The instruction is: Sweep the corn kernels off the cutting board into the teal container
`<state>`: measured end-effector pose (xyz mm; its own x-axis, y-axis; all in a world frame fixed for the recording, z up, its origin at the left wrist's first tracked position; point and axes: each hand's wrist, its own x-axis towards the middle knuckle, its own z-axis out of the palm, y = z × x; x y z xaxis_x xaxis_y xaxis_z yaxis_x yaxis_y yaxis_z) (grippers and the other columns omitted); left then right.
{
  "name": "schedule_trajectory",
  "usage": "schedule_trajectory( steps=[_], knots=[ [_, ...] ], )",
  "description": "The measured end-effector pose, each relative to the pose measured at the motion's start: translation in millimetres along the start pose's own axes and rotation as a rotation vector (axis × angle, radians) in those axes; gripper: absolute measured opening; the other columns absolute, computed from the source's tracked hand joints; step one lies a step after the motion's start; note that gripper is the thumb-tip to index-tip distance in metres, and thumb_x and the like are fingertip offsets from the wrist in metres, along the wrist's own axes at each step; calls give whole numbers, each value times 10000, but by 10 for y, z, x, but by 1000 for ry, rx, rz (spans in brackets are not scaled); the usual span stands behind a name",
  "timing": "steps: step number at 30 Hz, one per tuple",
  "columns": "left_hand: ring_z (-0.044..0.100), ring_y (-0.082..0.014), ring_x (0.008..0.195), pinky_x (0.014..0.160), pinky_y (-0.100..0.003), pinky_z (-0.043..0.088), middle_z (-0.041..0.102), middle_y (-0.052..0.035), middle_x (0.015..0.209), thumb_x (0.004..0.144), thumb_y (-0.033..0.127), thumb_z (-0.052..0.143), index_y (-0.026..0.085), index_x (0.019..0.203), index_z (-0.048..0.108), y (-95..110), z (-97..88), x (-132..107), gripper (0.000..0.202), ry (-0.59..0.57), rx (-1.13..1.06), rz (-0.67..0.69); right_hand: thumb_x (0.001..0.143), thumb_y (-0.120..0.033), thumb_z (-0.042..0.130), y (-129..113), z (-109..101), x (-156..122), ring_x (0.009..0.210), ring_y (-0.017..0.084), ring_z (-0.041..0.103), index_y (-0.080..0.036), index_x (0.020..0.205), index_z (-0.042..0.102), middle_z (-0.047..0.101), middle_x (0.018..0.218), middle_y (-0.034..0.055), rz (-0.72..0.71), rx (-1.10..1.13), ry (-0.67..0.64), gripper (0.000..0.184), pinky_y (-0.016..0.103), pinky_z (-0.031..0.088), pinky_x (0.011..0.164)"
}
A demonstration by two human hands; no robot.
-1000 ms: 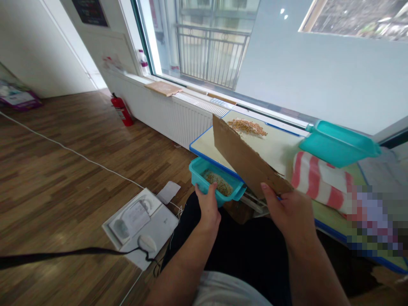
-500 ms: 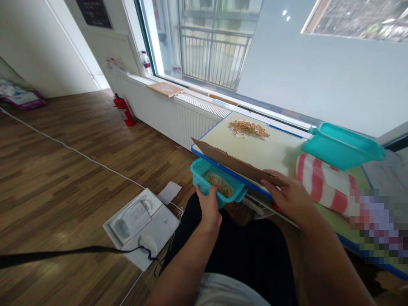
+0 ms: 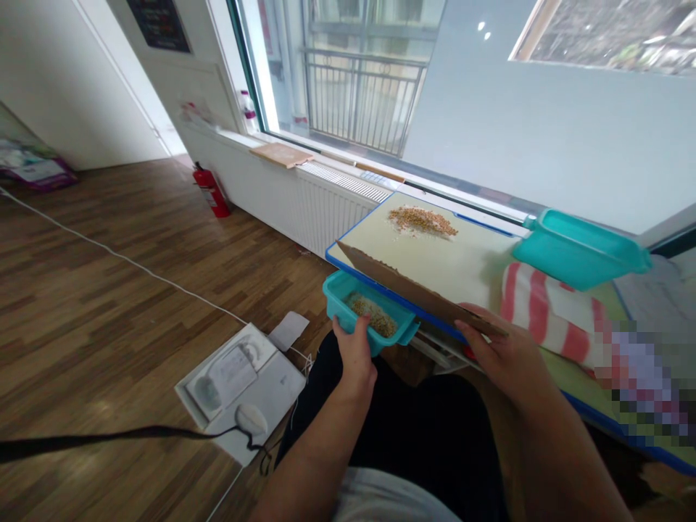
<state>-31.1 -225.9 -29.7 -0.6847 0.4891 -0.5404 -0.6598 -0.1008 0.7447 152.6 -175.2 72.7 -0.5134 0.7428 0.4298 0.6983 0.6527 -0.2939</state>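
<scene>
My left hand (image 3: 356, 346) grips the near wall of a teal plastic container (image 3: 348, 283), its thumb over the rim. Small tan grains (image 3: 378, 319) lie in the bottom of that container, which is held just below the table's front edge. In my right hand (image 3: 497, 348) is a long strip of brown cardboard (image 3: 405, 284), pinched at its right end and lying along the blue table edge, above the container. A pile of orange and tan grains (image 3: 421, 220) with whitish powder lies on the pale yellow table (image 3: 467, 264), behind the cardboard.
A second teal container (image 3: 587, 250) and a red-and-white striped cloth (image 3: 549, 312) are on the table's right side. A radiator (image 3: 331, 214) runs under the window. On the floor are an open white box (image 3: 242, 388), a white cable (image 3: 135, 262) and a red fire extinguisher (image 3: 211, 190).
My right hand has shifted slightly to the right and down with the cardboard strip. My left hand and the container stay nearly in place; the grain pile looks the same.
</scene>
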Motion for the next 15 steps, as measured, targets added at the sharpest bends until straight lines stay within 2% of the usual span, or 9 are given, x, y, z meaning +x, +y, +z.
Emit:
schedule_trajectory(
  steps=[5, 9, 15],
  knots=[
    [606, -246, 1105, 914, -395, 501, 590, -87, 1258, 718, 296, 725, 254, 1460, 301, 4, 9, 19, 856, 13, -14, -7, 902, -379, 499, -120, -32, -81, 792, 205, 721, -218, 1091, 691, 751, 961, 56, -26, 54, 22, 314, 308, 584, 723],
    [603, -250, 1111, 926, -398, 493, 592, -94, 1256, 720, 305, 728, 242, 1449, 328, -3, 3, 16, 834, 14, -5, 6, 895, -373, 515, -51, -3, -64, 804, 220, 723, -195, 1079, 693, 750, 965, 73, 1, -19, 113, 312, 320, 587, 730],
    [624, -248, 1060, 882, -406, 515, 612, -87, 1207, 714, 308, 740, 265, 1463, 297, -3, -9, 36, 871, 17, -21, -18, 901, -364, 510, 22, -77, -124, 766, 213, 727, -201, 1106, 685, 756, 946, 60, -28, -24, 16, 315, 309, 591, 692]
  ],
)
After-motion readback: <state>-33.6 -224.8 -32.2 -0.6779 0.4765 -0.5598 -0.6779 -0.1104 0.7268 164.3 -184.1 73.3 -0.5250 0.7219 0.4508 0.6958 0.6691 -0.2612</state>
